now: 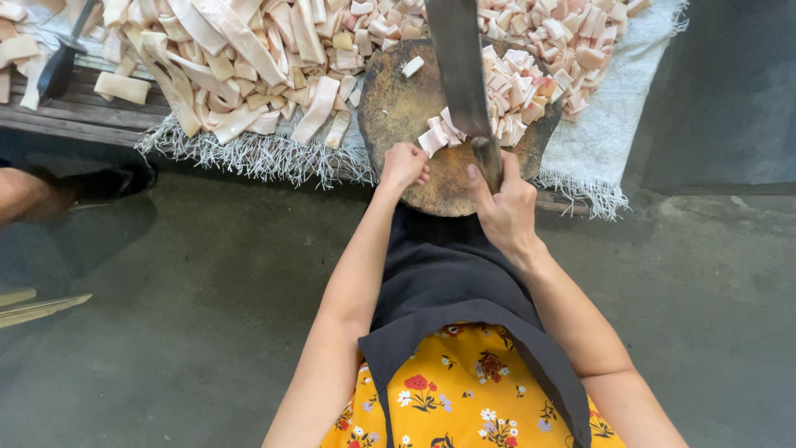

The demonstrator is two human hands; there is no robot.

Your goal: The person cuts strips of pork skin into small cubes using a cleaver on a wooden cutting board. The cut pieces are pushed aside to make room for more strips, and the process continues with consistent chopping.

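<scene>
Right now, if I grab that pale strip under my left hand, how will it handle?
The pale strip probably flops: long strips in the pile drape and bend. It looks glossy, so likely slippery to the left hand. The short cut pieces lie flat, unlikely to roll.

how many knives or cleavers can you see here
2. One large cleaver is held in the right hand over the round chopping block. A second, dark-handled one lies at the far left by the pale strips. Others may be hidden under the heap.
</scene>
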